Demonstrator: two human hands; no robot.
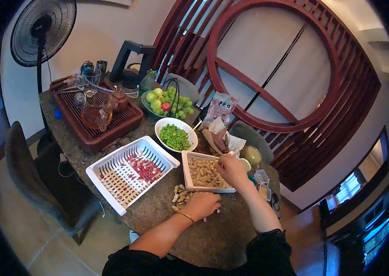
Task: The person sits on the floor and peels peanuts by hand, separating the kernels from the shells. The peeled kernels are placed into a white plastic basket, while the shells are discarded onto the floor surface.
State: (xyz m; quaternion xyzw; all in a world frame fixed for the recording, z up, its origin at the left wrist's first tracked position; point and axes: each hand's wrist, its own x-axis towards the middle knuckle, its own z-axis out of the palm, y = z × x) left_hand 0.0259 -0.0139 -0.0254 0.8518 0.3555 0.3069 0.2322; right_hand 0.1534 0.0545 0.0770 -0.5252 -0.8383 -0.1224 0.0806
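My right hand (pixel 231 169) is over the right side of a white basket (pixel 186 172) of unshelled peanuts (pixel 203 171). Its fingers point down and bend inward, and their tips are hard to make out. Just in front of that basket, my left hand (pixel 202 205) rests low over the table with its fingers curled. Whether anything is inside it is hidden. Beside its knuckles lies a heap of peanut shells (pixel 180 197), with a few small pieces near the fingertips. To the left, a white slotted basket (pixel 109 188) holds shelled red-skinned peanuts (pixel 146 169), mostly toward its right side.
Behind the baskets stand a white bowl (pixel 159 138) of green beans (pixel 173 137), a glass fruit bowl (pixel 146 105) and a wooden tea tray (pixel 94 141) with a glass pitcher (pixel 97 112). Small clear containers (pixel 262 181) sit at the right edge. A chair (pixel 32 179) is at left.
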